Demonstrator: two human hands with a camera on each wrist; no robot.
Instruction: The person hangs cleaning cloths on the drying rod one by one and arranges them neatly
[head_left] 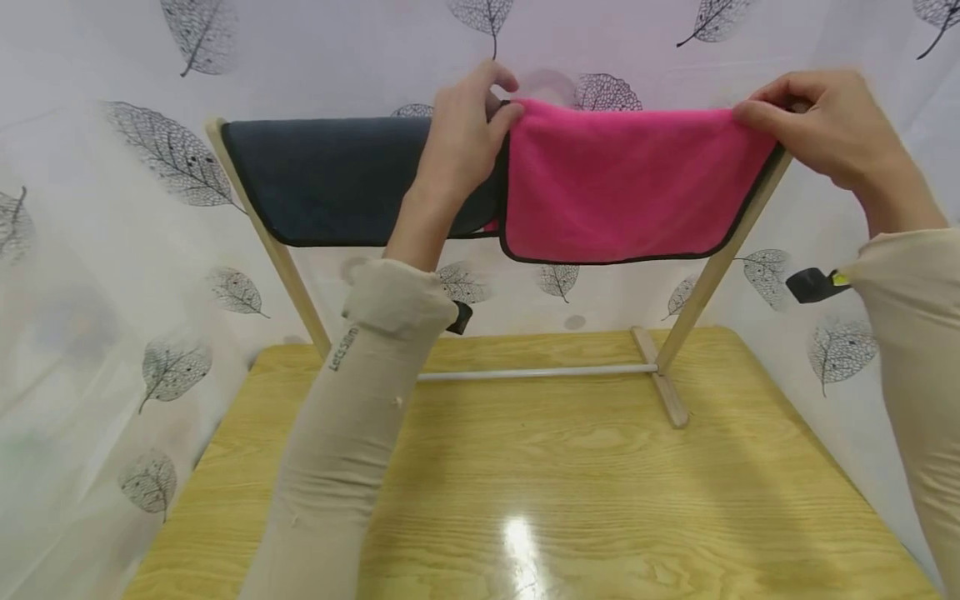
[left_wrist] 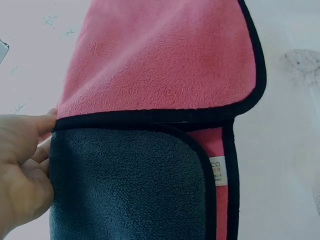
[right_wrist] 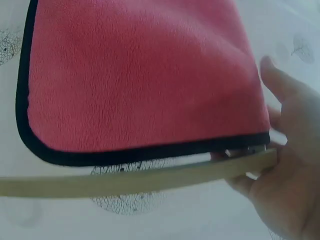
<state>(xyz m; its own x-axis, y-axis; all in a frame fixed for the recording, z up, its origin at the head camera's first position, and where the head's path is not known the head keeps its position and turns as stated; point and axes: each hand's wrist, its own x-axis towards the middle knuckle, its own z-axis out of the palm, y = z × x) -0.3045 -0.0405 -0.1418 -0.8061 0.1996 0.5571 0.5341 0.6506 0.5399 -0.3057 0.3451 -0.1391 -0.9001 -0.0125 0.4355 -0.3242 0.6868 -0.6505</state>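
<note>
A pink towel [head_left: 615, 187] with black edging hangs folded over the top of a wooden rack [head_left: 693, 300]. My left hand [head_left: 463, 133] pinches its top left corner between thumb and fingers. At its top right corner, beside the rack's post, my right hand [head_left: 840, 125] grips the fold, thumb in front and fingers behind. Left of it hangs a dark grey towel [head_left: 330, 179], also edged in black. In the left wrist view, the pink towel's edge lies right along the dark towel [left_wrist: 125, 185], and a white label [left_wrist: 218, 171] shows on a pink layer behind. The top bar is hidden under the towels.
The rack stands at the far end of a wood-grain table [head_left: 570, 467], with a white lower rod [head_left: 540, 373] and a wooden foot [head_left: 663, 387] at right. Behind it hangs a white curtain [head_left: 67, 333] printed with dark leaves.
</note>
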